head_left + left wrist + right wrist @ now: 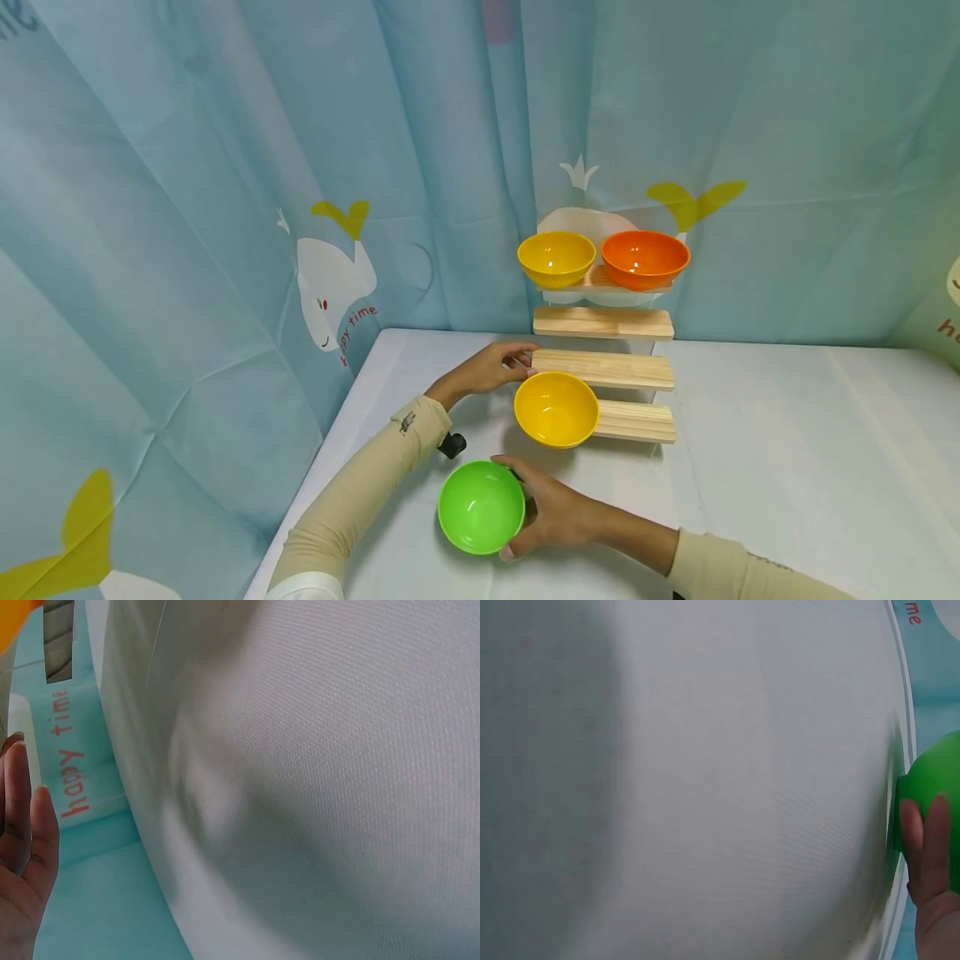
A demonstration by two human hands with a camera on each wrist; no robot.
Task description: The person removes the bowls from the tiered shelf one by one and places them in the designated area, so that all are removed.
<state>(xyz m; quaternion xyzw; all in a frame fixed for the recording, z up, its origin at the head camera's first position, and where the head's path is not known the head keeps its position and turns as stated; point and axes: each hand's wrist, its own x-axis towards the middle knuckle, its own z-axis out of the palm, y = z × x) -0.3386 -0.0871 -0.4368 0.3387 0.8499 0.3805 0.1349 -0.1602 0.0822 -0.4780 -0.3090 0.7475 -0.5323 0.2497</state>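
Observation:
Near the table's front, my right hand holds a green bowl from its right side, fingers spread around the outer wall. The right wrist view shows fingertips against the green bowl low on its side. My left hand is at the left end of a stepped wooden rack, thumb tip close by the rim of a yellow bowl. That bowl sits at the left of the lowest step. In the left wrist view, the fingers of the left hand look loosely extended, with nothing gripped.
A second yellow bowl and an orange bowl stand side by side on the top step. The white tablecloth spreads right of the rack. A blue printed curtain hangs behind and along the left.

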